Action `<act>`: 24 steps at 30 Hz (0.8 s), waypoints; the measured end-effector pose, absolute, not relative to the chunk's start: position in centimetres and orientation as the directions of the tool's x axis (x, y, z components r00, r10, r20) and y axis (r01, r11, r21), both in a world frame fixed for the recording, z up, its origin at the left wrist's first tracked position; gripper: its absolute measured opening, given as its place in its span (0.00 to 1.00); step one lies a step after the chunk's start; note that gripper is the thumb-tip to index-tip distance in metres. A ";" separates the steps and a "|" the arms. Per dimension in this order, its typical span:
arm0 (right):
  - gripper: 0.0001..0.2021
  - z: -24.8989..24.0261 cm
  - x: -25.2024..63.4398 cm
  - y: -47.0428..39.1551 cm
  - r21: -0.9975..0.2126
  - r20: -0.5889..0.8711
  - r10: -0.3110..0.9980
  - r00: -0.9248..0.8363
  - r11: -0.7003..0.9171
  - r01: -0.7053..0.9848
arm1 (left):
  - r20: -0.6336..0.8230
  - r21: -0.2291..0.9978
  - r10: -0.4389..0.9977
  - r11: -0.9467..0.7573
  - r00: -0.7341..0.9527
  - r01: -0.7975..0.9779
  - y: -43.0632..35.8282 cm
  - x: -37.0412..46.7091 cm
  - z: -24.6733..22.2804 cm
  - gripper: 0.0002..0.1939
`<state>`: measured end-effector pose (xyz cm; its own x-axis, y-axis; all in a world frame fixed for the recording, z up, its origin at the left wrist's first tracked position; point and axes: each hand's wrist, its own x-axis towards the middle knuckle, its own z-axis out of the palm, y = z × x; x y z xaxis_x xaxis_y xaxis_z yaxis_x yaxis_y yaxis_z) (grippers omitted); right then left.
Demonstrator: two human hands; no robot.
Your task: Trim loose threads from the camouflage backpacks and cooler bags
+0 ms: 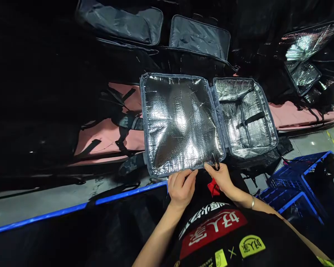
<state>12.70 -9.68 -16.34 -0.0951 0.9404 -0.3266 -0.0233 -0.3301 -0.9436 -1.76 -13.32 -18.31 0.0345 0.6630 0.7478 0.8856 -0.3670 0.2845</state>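
A bag with a silver foil lining lies opened out, its flat lid (pixel 180 122) on the left and its deeper compartment (pixel 247 118) on the right. At the lid's near edge, the fingertips of my left hand (pixel 181 188) are pinched on the grey edge binding. Just to the right, my right hand (pixel 221 180) holds small scissors (pixel 216 165), blades pointing up over the foil, with the thumb against the same edge. A dark strap crosses the inside of the compartment. Red fabric (pixel 213 187) shows below my right hand.
Two grey-lined pieces (pixel 200 37) lie beyond the bag among black material. Another foil-lined bag (pixel 304 72) is at the upper right. A pink surface (pixel 289 113) shows beneath. Blue crates (pixel 300 178) stand at the lower right, and a blue-edged container (pixel 128 193) is at the lower left.
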 end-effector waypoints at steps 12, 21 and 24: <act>0.17 -15.8 13.1 -8.9 -0.931 -0.320 0.944 -0.082 -0.329 -0.159 | -0.234 0.972 0.915 0.214 -0.328 -0.097 -13.6 1.0 -16.0 0.14; 0.17 -16.1 14.8 -8.0 -0.937 -0.292 0.956 -0.022 -0.291 -0.195 | -0.477 0.822 0.825 0.295 -0.305 -0.488 -11.1 4.2 -15.9 0.17; 0.14 -16.1 14.4 -8.1 -0.932 -0.311 0.950 0.007 -0.304 -0.199 | -0.468 0.821 0.826 0.276 -0.315 -0.499 -11.3 4.2 -16.3 0.15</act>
